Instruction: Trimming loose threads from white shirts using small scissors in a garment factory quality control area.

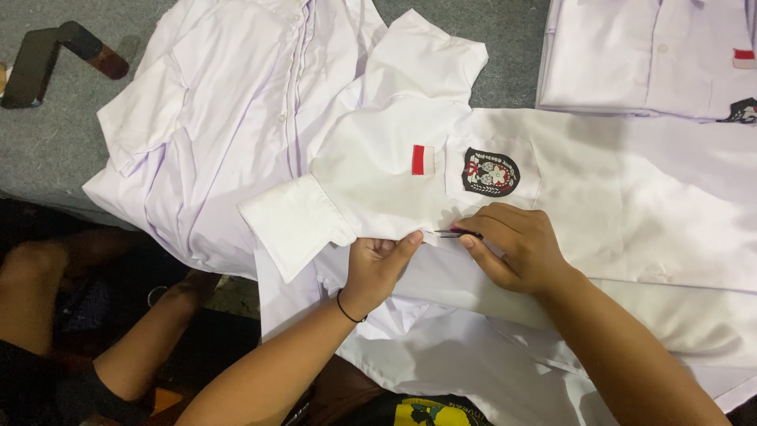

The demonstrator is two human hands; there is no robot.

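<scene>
Right now the left hand [377,264] pinches the folded edge of a white shirt [631,213] spread on the grey table [55,142], while the right hand [516,248] is closed around small dark snips [459,233], tips lying on the cloth just below the pocket with its black embroidered badge [490,171]. The thin, smooth cotton creases easily, so a slip of those fine points could nick the fabric or the pinching thumb. More soft, rumpled white shirts [236,118] lie beside it.
</scene>
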